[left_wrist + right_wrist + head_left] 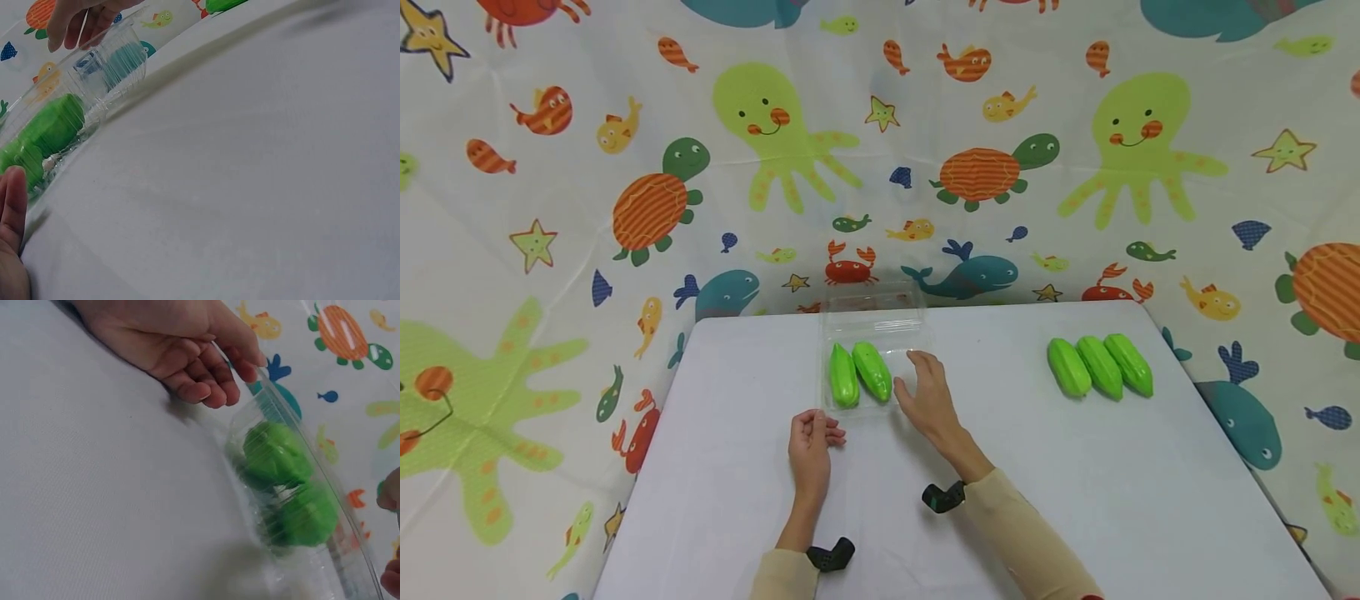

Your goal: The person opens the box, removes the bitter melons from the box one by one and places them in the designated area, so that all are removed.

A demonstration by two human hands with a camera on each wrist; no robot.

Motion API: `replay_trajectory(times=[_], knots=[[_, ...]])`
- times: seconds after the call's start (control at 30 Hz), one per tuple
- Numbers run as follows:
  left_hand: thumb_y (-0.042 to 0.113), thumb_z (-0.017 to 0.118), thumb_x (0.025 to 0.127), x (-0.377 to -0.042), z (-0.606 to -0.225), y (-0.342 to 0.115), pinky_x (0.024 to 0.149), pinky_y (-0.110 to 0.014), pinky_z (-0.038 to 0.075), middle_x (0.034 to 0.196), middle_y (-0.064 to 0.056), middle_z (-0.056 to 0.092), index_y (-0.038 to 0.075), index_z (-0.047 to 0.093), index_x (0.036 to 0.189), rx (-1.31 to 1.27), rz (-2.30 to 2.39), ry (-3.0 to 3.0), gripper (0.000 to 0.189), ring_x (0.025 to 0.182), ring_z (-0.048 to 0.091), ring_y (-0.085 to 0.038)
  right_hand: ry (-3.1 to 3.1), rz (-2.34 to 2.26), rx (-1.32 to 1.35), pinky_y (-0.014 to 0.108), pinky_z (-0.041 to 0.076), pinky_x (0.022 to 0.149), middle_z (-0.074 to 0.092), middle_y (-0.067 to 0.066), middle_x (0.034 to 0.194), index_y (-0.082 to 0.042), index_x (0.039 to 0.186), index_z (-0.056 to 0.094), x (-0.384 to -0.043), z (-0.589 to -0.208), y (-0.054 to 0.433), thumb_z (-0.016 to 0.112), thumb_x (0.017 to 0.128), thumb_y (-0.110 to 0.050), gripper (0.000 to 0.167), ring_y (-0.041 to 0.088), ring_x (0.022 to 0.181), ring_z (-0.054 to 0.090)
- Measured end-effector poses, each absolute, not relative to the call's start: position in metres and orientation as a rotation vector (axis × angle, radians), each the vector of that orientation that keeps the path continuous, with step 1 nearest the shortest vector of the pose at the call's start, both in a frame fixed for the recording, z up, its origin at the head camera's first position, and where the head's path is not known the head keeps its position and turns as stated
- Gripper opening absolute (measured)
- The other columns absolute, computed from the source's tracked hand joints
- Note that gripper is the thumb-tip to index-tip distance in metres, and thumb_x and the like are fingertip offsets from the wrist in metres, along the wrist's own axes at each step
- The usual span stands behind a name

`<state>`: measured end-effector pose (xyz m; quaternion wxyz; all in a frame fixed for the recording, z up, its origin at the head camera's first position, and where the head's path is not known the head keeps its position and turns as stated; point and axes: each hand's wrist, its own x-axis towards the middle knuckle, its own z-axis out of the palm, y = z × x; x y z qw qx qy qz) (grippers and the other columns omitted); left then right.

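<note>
A clear plastic container (902,342), hinged lid raised at the back, sits on the white table. Two glossy green, ridged toy vegetables (844,379) lie side by side in its left part. At the front left corner my left hand (811,442) pinches the rim; in the right wrist view this left hand (181,350) has its index finger along the edge and the other fingers curled below. My right hand (928,398) is at the container's right side, fingers loosely bent and spread, holding nothing. The left wrist view shows the right hand (87,22) over the container's far end.
Three more green toy vegetables (1099,367) lie in a row at the right of the table (1000,350). A cloth (880,167) printed with sea animals hangs behind the table and shows at both sides. Each wrist wears a small black camera (831,554).
</note>
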<state>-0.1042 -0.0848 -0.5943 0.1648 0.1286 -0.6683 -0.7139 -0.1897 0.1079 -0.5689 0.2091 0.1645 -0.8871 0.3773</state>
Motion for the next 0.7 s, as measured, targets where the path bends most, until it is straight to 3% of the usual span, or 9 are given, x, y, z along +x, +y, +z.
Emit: replay_trajectory(times=[0.7], knots=[[0.03,0.051,0.106,-0.115,-0.63,-0.091,0.064,-0.029,0.063,0.097,-0.026,0.064,0.001,0.051,0.116,0.405,-2.05,-1.866,0.03,0.07,0.069,-0.016,-2.608,1.053,0.484,0.045,0.052,0.105,0.056,0.021,0.132,0.003,0.133,0.055,-0.196,-0.575,0.083,0.07,0.088,-0.018,0.051,0.035,0.123,0.055]])
